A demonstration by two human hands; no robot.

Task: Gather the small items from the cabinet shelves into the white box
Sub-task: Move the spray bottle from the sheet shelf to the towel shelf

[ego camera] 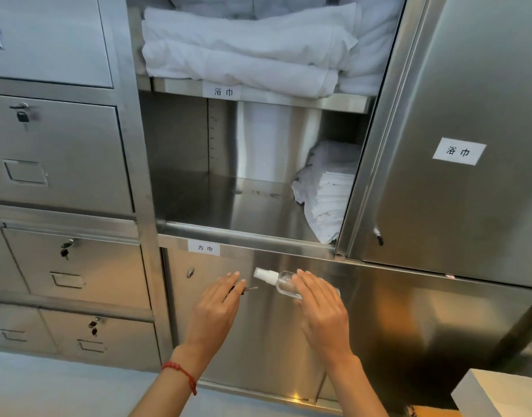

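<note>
Clear plastic spray bottle with white nozzle (273, 280) is grasped in right hand (322, 311); small dark-handled key (242, 289) is pinched in left hand (216, 308). Carry step judged underway; white box (499, 392) sits lower right of grips, so both are next lowered there.

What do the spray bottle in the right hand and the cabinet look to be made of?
Spray bottle: clear body, probably plastic though possibly glass, since the metal behind shows through it; opaque white pump top, likely plastic. Cabinet: brushed stainless steel by its look, with a grey sheen and blurred reflections of towels and hands.
</note>
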